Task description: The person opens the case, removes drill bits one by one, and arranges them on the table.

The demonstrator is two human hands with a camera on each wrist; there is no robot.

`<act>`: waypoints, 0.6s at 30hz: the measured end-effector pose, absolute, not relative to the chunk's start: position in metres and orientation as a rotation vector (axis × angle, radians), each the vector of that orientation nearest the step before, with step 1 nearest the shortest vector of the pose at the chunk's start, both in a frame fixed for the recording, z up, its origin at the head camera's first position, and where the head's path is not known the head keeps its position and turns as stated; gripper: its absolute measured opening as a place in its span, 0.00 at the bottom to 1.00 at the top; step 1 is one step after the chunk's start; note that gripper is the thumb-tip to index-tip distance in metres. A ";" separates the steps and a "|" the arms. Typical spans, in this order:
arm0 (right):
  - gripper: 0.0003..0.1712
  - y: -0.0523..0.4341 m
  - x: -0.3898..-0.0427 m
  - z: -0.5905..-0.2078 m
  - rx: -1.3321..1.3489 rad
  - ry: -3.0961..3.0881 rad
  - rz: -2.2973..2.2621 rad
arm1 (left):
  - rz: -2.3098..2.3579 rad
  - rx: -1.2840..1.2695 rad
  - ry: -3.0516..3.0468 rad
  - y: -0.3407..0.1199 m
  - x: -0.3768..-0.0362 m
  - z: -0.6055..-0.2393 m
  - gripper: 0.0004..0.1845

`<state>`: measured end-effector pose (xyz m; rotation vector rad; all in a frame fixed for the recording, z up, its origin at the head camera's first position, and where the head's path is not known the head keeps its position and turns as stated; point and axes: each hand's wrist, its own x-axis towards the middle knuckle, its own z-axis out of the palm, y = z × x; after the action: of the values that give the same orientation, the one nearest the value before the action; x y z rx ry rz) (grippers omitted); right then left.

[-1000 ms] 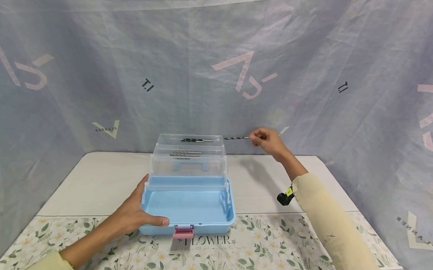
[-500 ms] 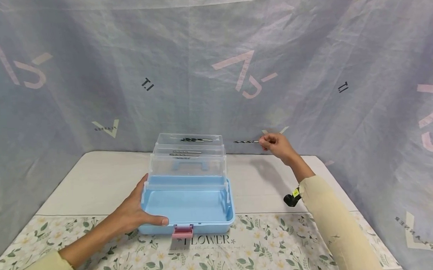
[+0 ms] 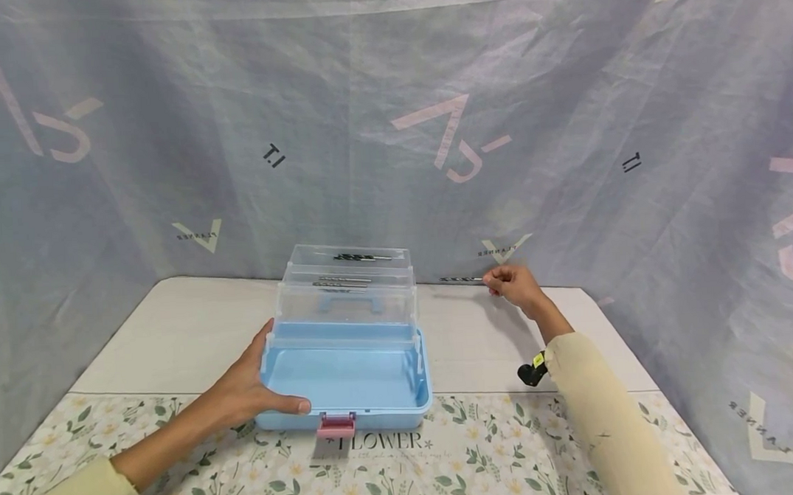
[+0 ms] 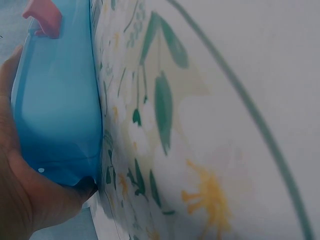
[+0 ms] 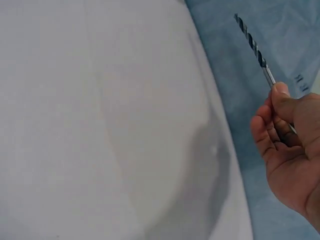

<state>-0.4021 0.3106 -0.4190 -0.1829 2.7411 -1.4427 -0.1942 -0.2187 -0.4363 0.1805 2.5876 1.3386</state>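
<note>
Right hand (image 3: pixel 514 285) pinches the shank end of a drill bit (image 3: pixel 461 279) between thumb and curled fingers; the bit lies roughly level, tip pointing left toward the toolbox. Vs 1 s ago: the hand has moved right and dropped lower. Back then the bit's tip overlapped the top clear tray (image 3: pixel 350 256); now the bit is well clear of the box, out over the far right part of the white table (image 3: pixel 174 338), close to its far edge (right wrist view shows the fluted tip against the blue backdrop (image 3: pixel 564 122), fingers (image 5: pixel 275 107) wrapped round the shank).

Left hand (image 3: pixel 246 391) is unchanged: palm against the near-left corner of the blue toolbox (image 3: pixel 345 379), thumb lying along the front wall, gripping it. Left wrist view confirms the hand cupping the corner (image 4: pixel 55 125).

Toolbox hasn't shifted: open, clear trays stepped back, pink latch (image 3: pixel 335 425) at the near side, box straddling the floral mat (image 3: pixel 446 459) edge. Other bits (image 3: pixel 341 282) remain in the trays.
</note>
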 end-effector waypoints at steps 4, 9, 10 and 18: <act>0.18 0.313 -0.404 -0.429 -0.179 2.712 -1.463 | 1.341 0.180 2.586 -0.219 -0.195 -0.437 0.92; 0.16 0.312 -0.405 -0.441 -0.145 2.668 -1.477 | 1.325 0.184 2.596 -0.220 -0.194 -0.437 0.91; 0.16 0.311 -0.405 -0.443 -0.132 2.661 -1.476 | 1.321 0.183 2.598 -0.220 -0.194 -0.438 0.92; 0.16 0.308 -0.407 -0.450 -0.036 2.651 -1.473 | 1.337 0.204 2.612 -0.219 -0.194 -0.438 0.91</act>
<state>-0.4067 0.3078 -0.4497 -0.0364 2.6513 -1.4726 -0.1941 -0.2191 -0.4376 0.2039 2.6120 1.3371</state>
